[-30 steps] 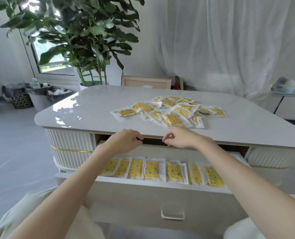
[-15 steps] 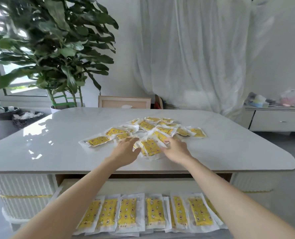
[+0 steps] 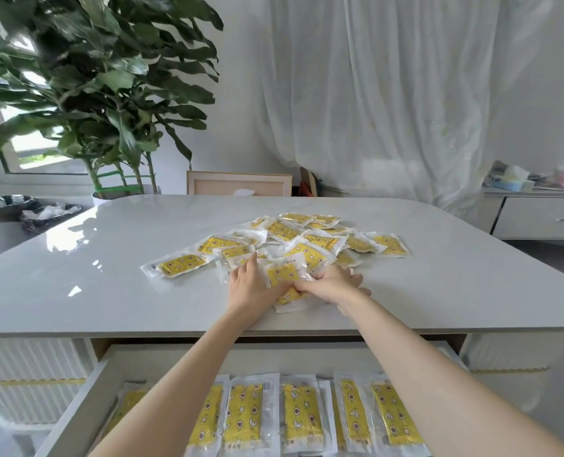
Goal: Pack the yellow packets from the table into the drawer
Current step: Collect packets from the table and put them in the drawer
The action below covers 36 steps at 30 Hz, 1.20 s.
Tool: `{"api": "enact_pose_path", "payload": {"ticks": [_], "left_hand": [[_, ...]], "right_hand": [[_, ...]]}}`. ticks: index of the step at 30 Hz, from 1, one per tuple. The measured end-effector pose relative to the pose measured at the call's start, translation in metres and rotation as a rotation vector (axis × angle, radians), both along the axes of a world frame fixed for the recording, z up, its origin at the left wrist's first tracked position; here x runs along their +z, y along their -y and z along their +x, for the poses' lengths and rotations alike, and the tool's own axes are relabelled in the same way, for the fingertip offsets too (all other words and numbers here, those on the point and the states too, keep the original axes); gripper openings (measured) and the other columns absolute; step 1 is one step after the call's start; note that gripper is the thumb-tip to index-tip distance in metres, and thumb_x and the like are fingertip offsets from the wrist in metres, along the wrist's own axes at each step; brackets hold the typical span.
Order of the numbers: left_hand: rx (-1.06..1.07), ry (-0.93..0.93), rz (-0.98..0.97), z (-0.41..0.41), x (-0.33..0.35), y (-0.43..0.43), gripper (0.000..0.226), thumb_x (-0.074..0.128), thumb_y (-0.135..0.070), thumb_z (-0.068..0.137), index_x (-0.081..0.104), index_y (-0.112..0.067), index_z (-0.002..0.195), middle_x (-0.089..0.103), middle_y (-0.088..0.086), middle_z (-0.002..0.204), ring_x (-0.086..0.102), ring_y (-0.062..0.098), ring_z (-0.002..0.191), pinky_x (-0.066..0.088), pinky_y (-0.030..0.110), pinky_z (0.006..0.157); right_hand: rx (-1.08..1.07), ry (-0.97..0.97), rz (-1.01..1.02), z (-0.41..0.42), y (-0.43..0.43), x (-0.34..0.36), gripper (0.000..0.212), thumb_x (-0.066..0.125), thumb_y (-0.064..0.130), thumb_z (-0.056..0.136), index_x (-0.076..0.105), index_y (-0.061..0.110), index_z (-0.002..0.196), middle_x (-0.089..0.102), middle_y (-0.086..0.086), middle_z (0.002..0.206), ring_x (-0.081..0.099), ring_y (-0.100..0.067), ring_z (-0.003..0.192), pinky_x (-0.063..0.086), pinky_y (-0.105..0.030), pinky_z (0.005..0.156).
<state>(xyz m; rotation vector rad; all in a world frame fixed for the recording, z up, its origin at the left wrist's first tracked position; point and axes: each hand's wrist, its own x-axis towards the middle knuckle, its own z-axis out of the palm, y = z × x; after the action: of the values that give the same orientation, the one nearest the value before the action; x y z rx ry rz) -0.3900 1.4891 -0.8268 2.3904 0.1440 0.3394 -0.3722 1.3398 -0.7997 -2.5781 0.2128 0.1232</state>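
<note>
Yellow packets (image 3: 307, 240) lie in a loose overlapping heap on the white table (image 3: 76, 291), mid-top, closer to the near edge than the far one. One packet (image 3: 178, 264) sits apart at the heap's left end, another (image 3: 389, 244) at the right end. My left hand (image 3: 249, 288) and right hand (image 3: 333, 285) are both on the heap's near side, thumbs meeting on the nearest packet (image 3: 284, 282). Fingers of both hands curl onto it; can't tell whether it's lifted off the tabletop. Open drawer (image 3: 86, 407) below the near table edge, under my forearms. Row of yellow packets (image 3: 300, 413) inside it, lying flat side by side, long sides touching or slightly overlapped. Potted plant (image 3: 102, 94) behind the table's far left corner.
</note>
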Motion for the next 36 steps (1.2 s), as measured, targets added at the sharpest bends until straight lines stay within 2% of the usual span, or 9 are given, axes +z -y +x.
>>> {"api": "enact_pose_path", "payload": {"ticks": [3, 7, 14, 19, 24, 29, 30, 33, 36], "left_hand": [[-0.015, 0.000, -0.091, 0.000, -0.002, -0.002, 0.072, 0.050, -0.044, 0.092, 0.019, -0.014, 0.150, 0.034, 0.008, 0.151, 0.016, 0.024, 0.143, 0.018, 0.039, 0.116], [-0.010, 0.040, -0.120, 0.002, -0.004, -0.004, 0.053, 0.034, -0.031, 0.100, 0.025, -0.015, 0.149, 0.039, 0.008, 0.148, 0.018, 0.025, 0.141, 0.020, 0.039, 0.114], [0.043, -0.029, 0.157, 0.001, -0.001, 0.004, 0.101, 0.060, -0.071, 0.069, 0.021, -0.023, 0.148, 0.028, -0.001, 0.152, 0.015, 0.025, 0.142, 0.017, 0.040, 0.113], [0.086, -0.062, 0.102, 0.006, -0.001, 0.004, 0.110, 0.066, -0.073, 0.060, 0.017, -0.031, 0.149, 0.027, 0.004, 0.150, 0.017, 0.029, 0.141, 0.015, 0.042, 0.114], [0.166, -0.137, 0.058, 0.011, 0.000, 0.003, 0.119, 0.069, -0.074, 0.057, 0.007, -0.034, 0.151, 0.008, 0.012, 0.157, 0.003, 0.032, 0.144, 0.009, 0.045, 0.116], [0.207, -0.237, 0.008, 0.015, 0.005, 0.001, 0.124, 0.073, -0.072, 0.053, 0.008, -0.030, 0.150, 0.014, 0.015, 0.154, 0.004, 0.033, 0.144, 0.011, 0.043, 0.116], [0.217, -0.231, -0.011, 0.015, 0.006, 0.002, 0.124, 0.075, -0.070, 0.053, 0.010, -0.030, 0.150, 0.015, 0.014, 0.153, 0.006, 0.033, 0.143, 0.012, 0.042, 0.116], [0.239, -0.136, -0.073, 0.015, 0.004, 0.002, 0.114, 0.079, -0.062, 0.056, 0.020, -0.029, 0.147, 0.027, 0.008, 0.148, 0.017, 0.031, 0.139, 0.016, 0.040, 0.113], [0.194, -0.026, -0.099, 0.011, 0.001, 0.001, 0.100, 0.080, -0.054, 0.061, 0.029, -0.031, 0.144, 0.042, 0.003, 0.141, 0.029, 0.029, 0.134, 0.022, 0.039, 0.110]], "right_hand": [[-0.001, -0.016, 0.052, 0.001, -0.004, 0.002, 0.051, 0.071, 0.065, 0.064, 0.060, 0.020, 0.084, 0.055, -0.001, 0.124, 0.029, -0.029, 0.131, 0.024, -0.046, 0.098], [-0.019, 0.121, 0.147, -0.004, 0.003, 0.015, 0.036, 0.053, 0.037, 0.092, 0.055, 0.018, 0.122, 0.056, -0.004, 0.126, 0.046, -0.028, 0.114, 0.028, -0.042, 0.101], [-0.276, 0.306, 0.587, 0.008, 0.019, 0.005, 0.029, 0.042, 0.021, 0.097, 0.045, 0.013, 0.125, 0.058, -0.012, 0.124, 0.060, -0.034, 0.107, 0.051, -0.046, 0.090], [-0.393, 0.201, 0.882, 0.023, 0.019, -0.004, 0.036, 0.044, 0.018, 0.093, 0.053, 0.015, 0.127, 0.062, -0.010, 0.122, 0.065, -0.032, 0.099, 0.058, -0.049, 0.077], [-0.386, 0.183, 0.955, 0.028, 0.012, -0.008, 0.033, 0.045, 0.013, 0.092, 0.058, 0.014, 0.123, 0.065, -0.011, 0.117, 0.066, -0.030, 0.097, 0.056, -0.046, 0.085], [-0.362, 0.149, 0.948, 0.029, 0.011, -0.011, 0.033, 0.045, 0.009, 0.093, 0.058, 0.014, 0.124, 0.065, -0.012, 0.115, 0.066, -0.031, 0.093, 0.048, -0.024, 0.044], [-0.355, 0.146, 0.945, 0.028, 0.011, -0.012, 0.033, 0.044, 0.009, 0.093, 0.058, 0.013, 0.123, 0.065, -0.012, 0.115, 0.066, -0.032, 0.094, 0.050, -0.026, 0.046], [-0.314, 0.147, 0.888, 0.029, 0.008, -0.014, 0.035, 0.045, 0.011, 0.092, 0.057, 0.011, 0.125, 0.064, -0.011, 0.119, 0.064, -0.031, 0.100, 0.056, -0.038, 0.081], [-0.239, 0.135, 0.778, 0.025, 0.007, -0.016, 0.032, 0.047, 0.013, 0.093, 0.056, 0.010, 0.123, 0.063, -0.010, 0.115, 0.061, -0.028, 0.103, 0.050, -0.034, 0.083]]}}
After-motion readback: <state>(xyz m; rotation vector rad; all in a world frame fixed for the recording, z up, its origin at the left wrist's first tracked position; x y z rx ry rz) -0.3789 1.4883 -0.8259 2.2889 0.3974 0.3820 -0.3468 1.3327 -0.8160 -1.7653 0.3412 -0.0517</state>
